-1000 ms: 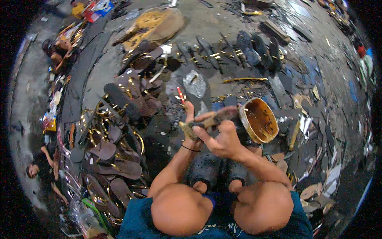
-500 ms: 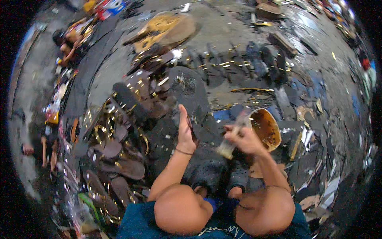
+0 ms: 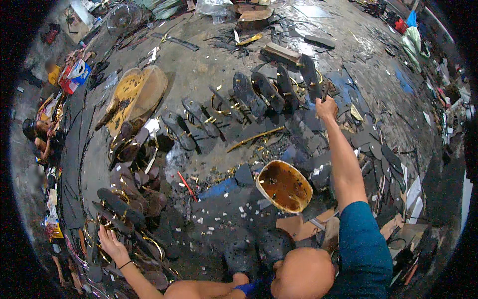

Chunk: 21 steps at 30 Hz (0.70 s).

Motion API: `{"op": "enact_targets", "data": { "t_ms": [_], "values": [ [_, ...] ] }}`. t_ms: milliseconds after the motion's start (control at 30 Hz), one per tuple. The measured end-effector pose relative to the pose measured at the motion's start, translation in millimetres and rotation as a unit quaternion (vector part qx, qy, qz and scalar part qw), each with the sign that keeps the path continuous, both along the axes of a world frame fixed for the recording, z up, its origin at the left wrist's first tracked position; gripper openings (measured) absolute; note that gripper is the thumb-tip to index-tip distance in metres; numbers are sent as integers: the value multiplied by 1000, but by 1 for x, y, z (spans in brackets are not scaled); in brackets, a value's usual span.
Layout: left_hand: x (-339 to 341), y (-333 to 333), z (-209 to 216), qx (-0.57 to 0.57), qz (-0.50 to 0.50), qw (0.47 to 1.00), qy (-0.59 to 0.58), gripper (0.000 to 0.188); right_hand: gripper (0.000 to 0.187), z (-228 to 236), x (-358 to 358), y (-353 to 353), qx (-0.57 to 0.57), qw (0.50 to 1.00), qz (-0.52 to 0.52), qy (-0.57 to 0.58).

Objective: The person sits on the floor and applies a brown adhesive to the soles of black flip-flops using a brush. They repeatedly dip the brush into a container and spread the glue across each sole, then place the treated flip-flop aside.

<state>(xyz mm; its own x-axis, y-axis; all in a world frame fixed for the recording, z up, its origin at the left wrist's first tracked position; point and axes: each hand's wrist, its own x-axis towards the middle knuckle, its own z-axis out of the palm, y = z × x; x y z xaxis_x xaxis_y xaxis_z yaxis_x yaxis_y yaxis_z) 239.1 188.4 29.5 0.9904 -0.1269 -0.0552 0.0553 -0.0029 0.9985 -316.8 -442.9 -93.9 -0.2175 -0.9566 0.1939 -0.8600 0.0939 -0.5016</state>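
My right hand (image 3: 326,108) is stretched far forward, its fingers closed at the near end of a dark sandal (image 3: 310,74) with a gold strap. This sandal stands at the right end of a row of dark sandals (image 3: 268,93) on the floor. To the lower left, my left hand (image 3: 113,246) has its fingers extended against a pile of dark sandals (image 3: 122,207) with gold straps. It grips nothing that I can see. Between my arms sits an open tub (image 3: 260,185) of brown, glue-like stuff, its rim stained.
A round yellow-brown board (image 3: 152,87) lies at the far left, and a wooden block (image 3: 282,53) beyond the row. A red stick (image 3: 187,186) is near the tub. Scraps and sole pieces (image 3: 371,144) litter the right. Another person (image 3: 42,137) sits at the far left.
My right hand has moved from beside the tub to the row's right end; the brush it held is gone from it. My left hand has swung down left to the pile. The view has shifted.
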Motion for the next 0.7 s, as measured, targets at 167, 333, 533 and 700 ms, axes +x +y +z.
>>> {"op": "enact_targets", "data": {
  "t_ms": [167, 333, 533, 700],
  "values": [
    [43, -11, -14, -56, 22, 990, 130, 59, 26, -52, -14, -25, 109, 992, -53, 45],
    [133, 105, -25, -93, -132, 987, 22, 32, 37, -55, -4, -8, 21, 998, 47, 21],
    [-128, -53, 81, 48, -111, 993, -6, 29, 21, 48, 9, 167, -8, 937, 270, -220],
    [-247, -74, -33, 159, -396, 890, 159, 26, 25, 20, 28, 270, 88, 922, 361, -106]
  ]
}}
